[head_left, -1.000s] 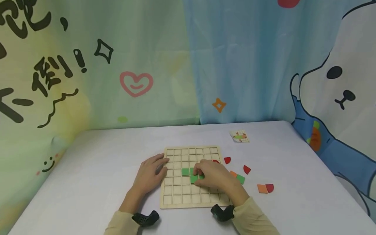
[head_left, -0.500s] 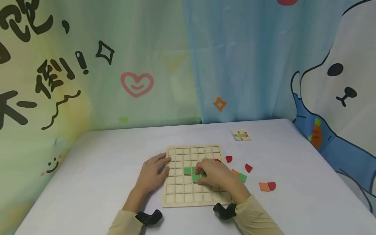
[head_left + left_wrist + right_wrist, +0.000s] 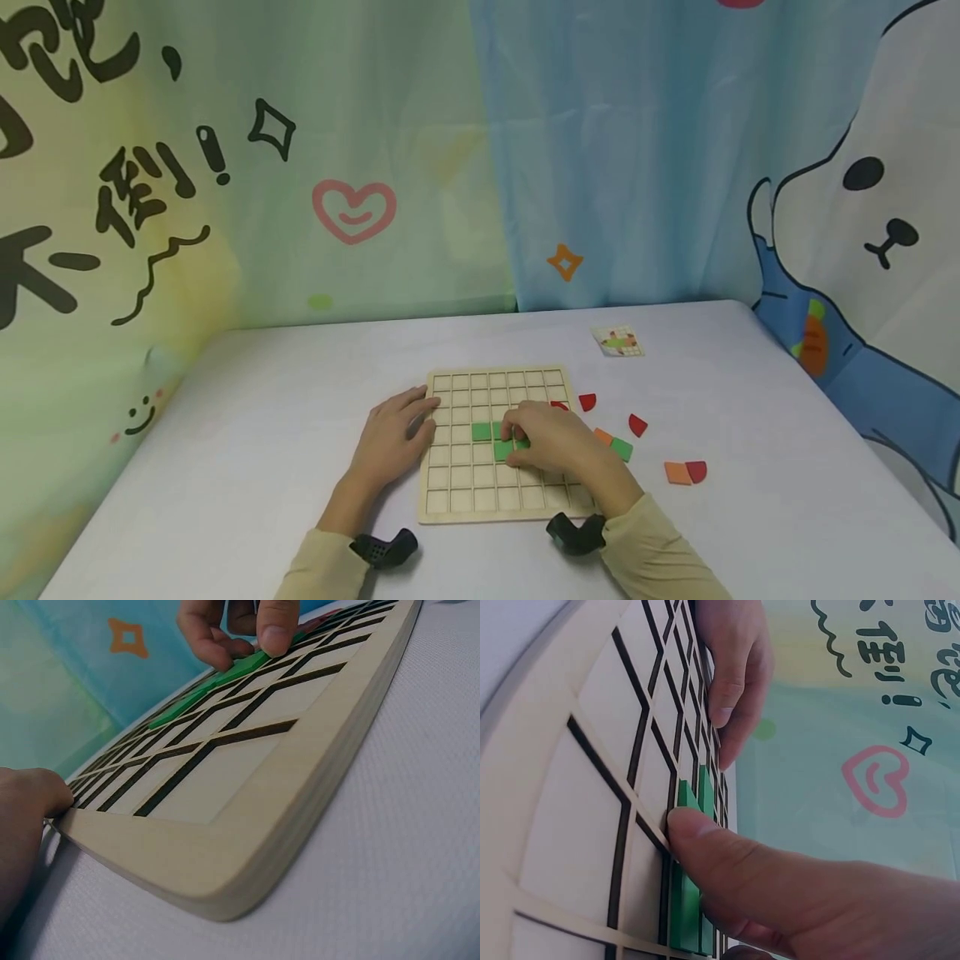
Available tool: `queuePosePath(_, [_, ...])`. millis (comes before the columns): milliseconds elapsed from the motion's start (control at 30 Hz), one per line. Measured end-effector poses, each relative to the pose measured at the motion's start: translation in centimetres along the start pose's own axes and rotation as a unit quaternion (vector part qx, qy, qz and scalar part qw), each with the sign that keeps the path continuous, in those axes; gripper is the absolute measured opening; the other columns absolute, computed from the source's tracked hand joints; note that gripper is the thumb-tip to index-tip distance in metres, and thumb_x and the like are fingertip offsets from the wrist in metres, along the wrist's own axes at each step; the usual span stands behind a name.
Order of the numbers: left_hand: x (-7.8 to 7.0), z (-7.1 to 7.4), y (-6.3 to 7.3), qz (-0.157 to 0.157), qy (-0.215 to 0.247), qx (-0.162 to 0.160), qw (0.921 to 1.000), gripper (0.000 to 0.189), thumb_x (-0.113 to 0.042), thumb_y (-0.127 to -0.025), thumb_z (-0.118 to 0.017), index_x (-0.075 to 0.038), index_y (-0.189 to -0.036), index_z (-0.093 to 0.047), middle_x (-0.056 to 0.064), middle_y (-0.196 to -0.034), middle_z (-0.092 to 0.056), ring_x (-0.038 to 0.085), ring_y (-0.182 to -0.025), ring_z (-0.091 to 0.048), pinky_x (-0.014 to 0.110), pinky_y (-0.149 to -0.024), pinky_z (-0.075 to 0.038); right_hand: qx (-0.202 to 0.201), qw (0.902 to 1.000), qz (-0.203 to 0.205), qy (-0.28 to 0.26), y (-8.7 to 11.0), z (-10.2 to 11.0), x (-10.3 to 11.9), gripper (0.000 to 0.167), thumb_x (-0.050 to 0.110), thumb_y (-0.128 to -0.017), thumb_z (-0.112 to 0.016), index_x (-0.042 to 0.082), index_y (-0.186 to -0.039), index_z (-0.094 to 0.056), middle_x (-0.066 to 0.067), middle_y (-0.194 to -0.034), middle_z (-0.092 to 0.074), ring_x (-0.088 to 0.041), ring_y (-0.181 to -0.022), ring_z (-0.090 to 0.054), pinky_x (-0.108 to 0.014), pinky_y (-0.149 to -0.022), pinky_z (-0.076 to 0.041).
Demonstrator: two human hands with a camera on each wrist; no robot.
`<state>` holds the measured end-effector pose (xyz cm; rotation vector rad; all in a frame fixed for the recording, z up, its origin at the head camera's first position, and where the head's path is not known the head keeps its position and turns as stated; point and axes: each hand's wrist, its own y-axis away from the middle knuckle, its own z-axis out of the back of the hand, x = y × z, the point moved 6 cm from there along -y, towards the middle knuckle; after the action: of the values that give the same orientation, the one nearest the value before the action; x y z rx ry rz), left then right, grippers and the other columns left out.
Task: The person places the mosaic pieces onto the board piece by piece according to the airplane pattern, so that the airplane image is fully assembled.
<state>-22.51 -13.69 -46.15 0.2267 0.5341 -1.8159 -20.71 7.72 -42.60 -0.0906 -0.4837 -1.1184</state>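
Observation:
A pale wooden grid board point(image 3: 457, 477) lies on the white table, its frame and raised dividers seen close in the left wrist view. My left hand point(image 3: 393, 437) rests at the board's left edge, fingertips on the frame. Over the board's middle, my right hand point(image 3: 558, 437) has thumb and fingers curled about a green square tile point(image 3: 522, 445), partly covered by the fingers. Beside it sit other green tiles, one at the left point(image 3: 481, 432) and one nearer the front point(image 3: 503, 451). The right wrist view has the thumb point(image 3: 694, 825) against the green tiles.
Right of the board lie red quarter-round pieces point(image 3: 637, 425), a green square point(image 3: 621, 449), an orange piece point(image 3: 677, 473) and another red piece point(image 3: 696, 472). A red piece on the board is partly hidden by the right hand. A pattern card point(image 3: 618, 342) lies at the back.
The head view has shifted slightly, so the whole scene sits a little further right and higher. Both hands keep nearly the same places on the board.

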Motion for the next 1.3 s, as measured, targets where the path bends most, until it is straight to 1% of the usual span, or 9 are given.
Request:
queuePosePath(267, [-0.2,-0.2,0.1,0.006,-0.001,0.005,1.0,0.034,-0.03,-0.093,-0.054,-0.023,-0.125,-0.063,0.002,-0.142,-0.051,0.024,-0.133,-0.045,0.049,-0.111,-0.032,0.005,1.0,-0.001,-0.007,0.0,-0.1,-0.2,0.021,0.032,-0.078,-0.078,0.025,-0.092,-0.065,0.009,-0.088,-0.054,-0.008,-0.08,-0.049,-0.029,-0.071,-0.046])
queuePosePath(500, [-0.4,-0.3,0.2,-0.002,0.0,0.002,1.0,0.034,-0.03,-0.093,-0.054,-0.022,-0.125,-0.063,0.002,-0.141,-0.052,0.024,-0.133,-0.045,0.049,-0.111,-0.033,0.002,1.0,0.002,-0.004,0.3,-0.3,-0.3,0.021,0.031,-0.077,-0.078,0.024,-0.092,-0.065,0.008,-0.087,-0.054,-0.008,-0.08,-0.05,-0.028,-0.07,-0.046])
queuePosePath(667, [-0.4,-0.1,0.4,0.0,-0.007,-0.001,1.0,0.034,-0.03,-0.094,-0.054,-0.022,-0.126,-0.062,0.003,-0.141,-0.051,0.024,-0.133,-0.045,0.048,-0.111,-0.033,-0.001,0.9999,0.013,-0.003,0.4,-0.2,0.0,0.022,0.03,-0.077,-0.079,0.023,-0.092,-0.065,0.008,-0.087,-0.055,-0.008,-0.079,-0.049,-0.028,-0.069,-0.046])
queuePosePath(1000, [-0.5,0.4,0.1,-0.013,-0.01,-0.002,0.9999,0.034,-0.03,-0.094,-0.054,-0.021,-0.126,-0.062,0.004,-0.141,-0.052,0.025,-0.133,-0.046,0.049,-0.11,-0.034,-0.003,1.0,0.006,-0.002,0.0,-0.1,-0.1,0.022,0.031,-0.077,-0.079,0.024,-0.091,-0.064,0.009,-0.086,-0.054,-0.008,-0.078,-0.049,-0.027,-0.068,-0.045])
queuePosePath(1133, [-0.5,0.5,0.0,-0.015,-0.01,-0.005,0.9998,0.034,-0.03,-0.094,-0.055,-0.021,-0.125,-0.063,0.004,-0.141,-0.052,0.025,-0.132,-0.046,0.049,-0.11,-0.035,-0.004,0.9996,0.019,-0.019,-0.1,0.1,-0.3,0.024,0.031,-0.076,-0.079,0.024,-0.093,-0.064,0.008,-0.087,-0.054,-0.008,-0.079,-0.049,-0.027,-0.068,-0.045])
queuePosePath(1300, [-0.4,0.5,0.0,-0.01,-0.011,-0.003,0.9999,0.034,-0.031,-0.094,-0.054,-0.021,-0.125,-0.062,0.004,-0.141,-0.052,0.025,-0.133,-0.045,0.049,-0.11,-0.034,-0.004,0.9971,0.043,-0.062,-0.1,0.9,-1.2,0.027,0.03,-0.076,-0.079,0.02,-0.097,-0.065,0.005,-0.083,-0.056,-0.009,-0.076,-0.05,-0.026,-0.068,-0.045])
